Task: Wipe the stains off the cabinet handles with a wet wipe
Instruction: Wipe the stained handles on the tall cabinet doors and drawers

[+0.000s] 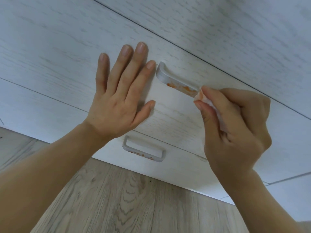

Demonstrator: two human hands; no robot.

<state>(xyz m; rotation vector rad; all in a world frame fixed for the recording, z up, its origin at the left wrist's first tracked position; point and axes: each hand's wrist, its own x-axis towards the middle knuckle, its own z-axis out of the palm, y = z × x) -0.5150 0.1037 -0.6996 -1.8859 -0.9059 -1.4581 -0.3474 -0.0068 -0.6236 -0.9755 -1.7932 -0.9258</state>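
Left hand (116,98) flat on the drawer front (168,113), fingers straight and spread, just left of the upper handle (175,81). Right hand (235,128) pinching a folded wipe (201,98), orange-stained, pressed against the handle's right end. Orange smears along the handle's underside. Lower handle (143,149) below, also spotted orange, untouched. Wood-grain floor (126,199) beneath.
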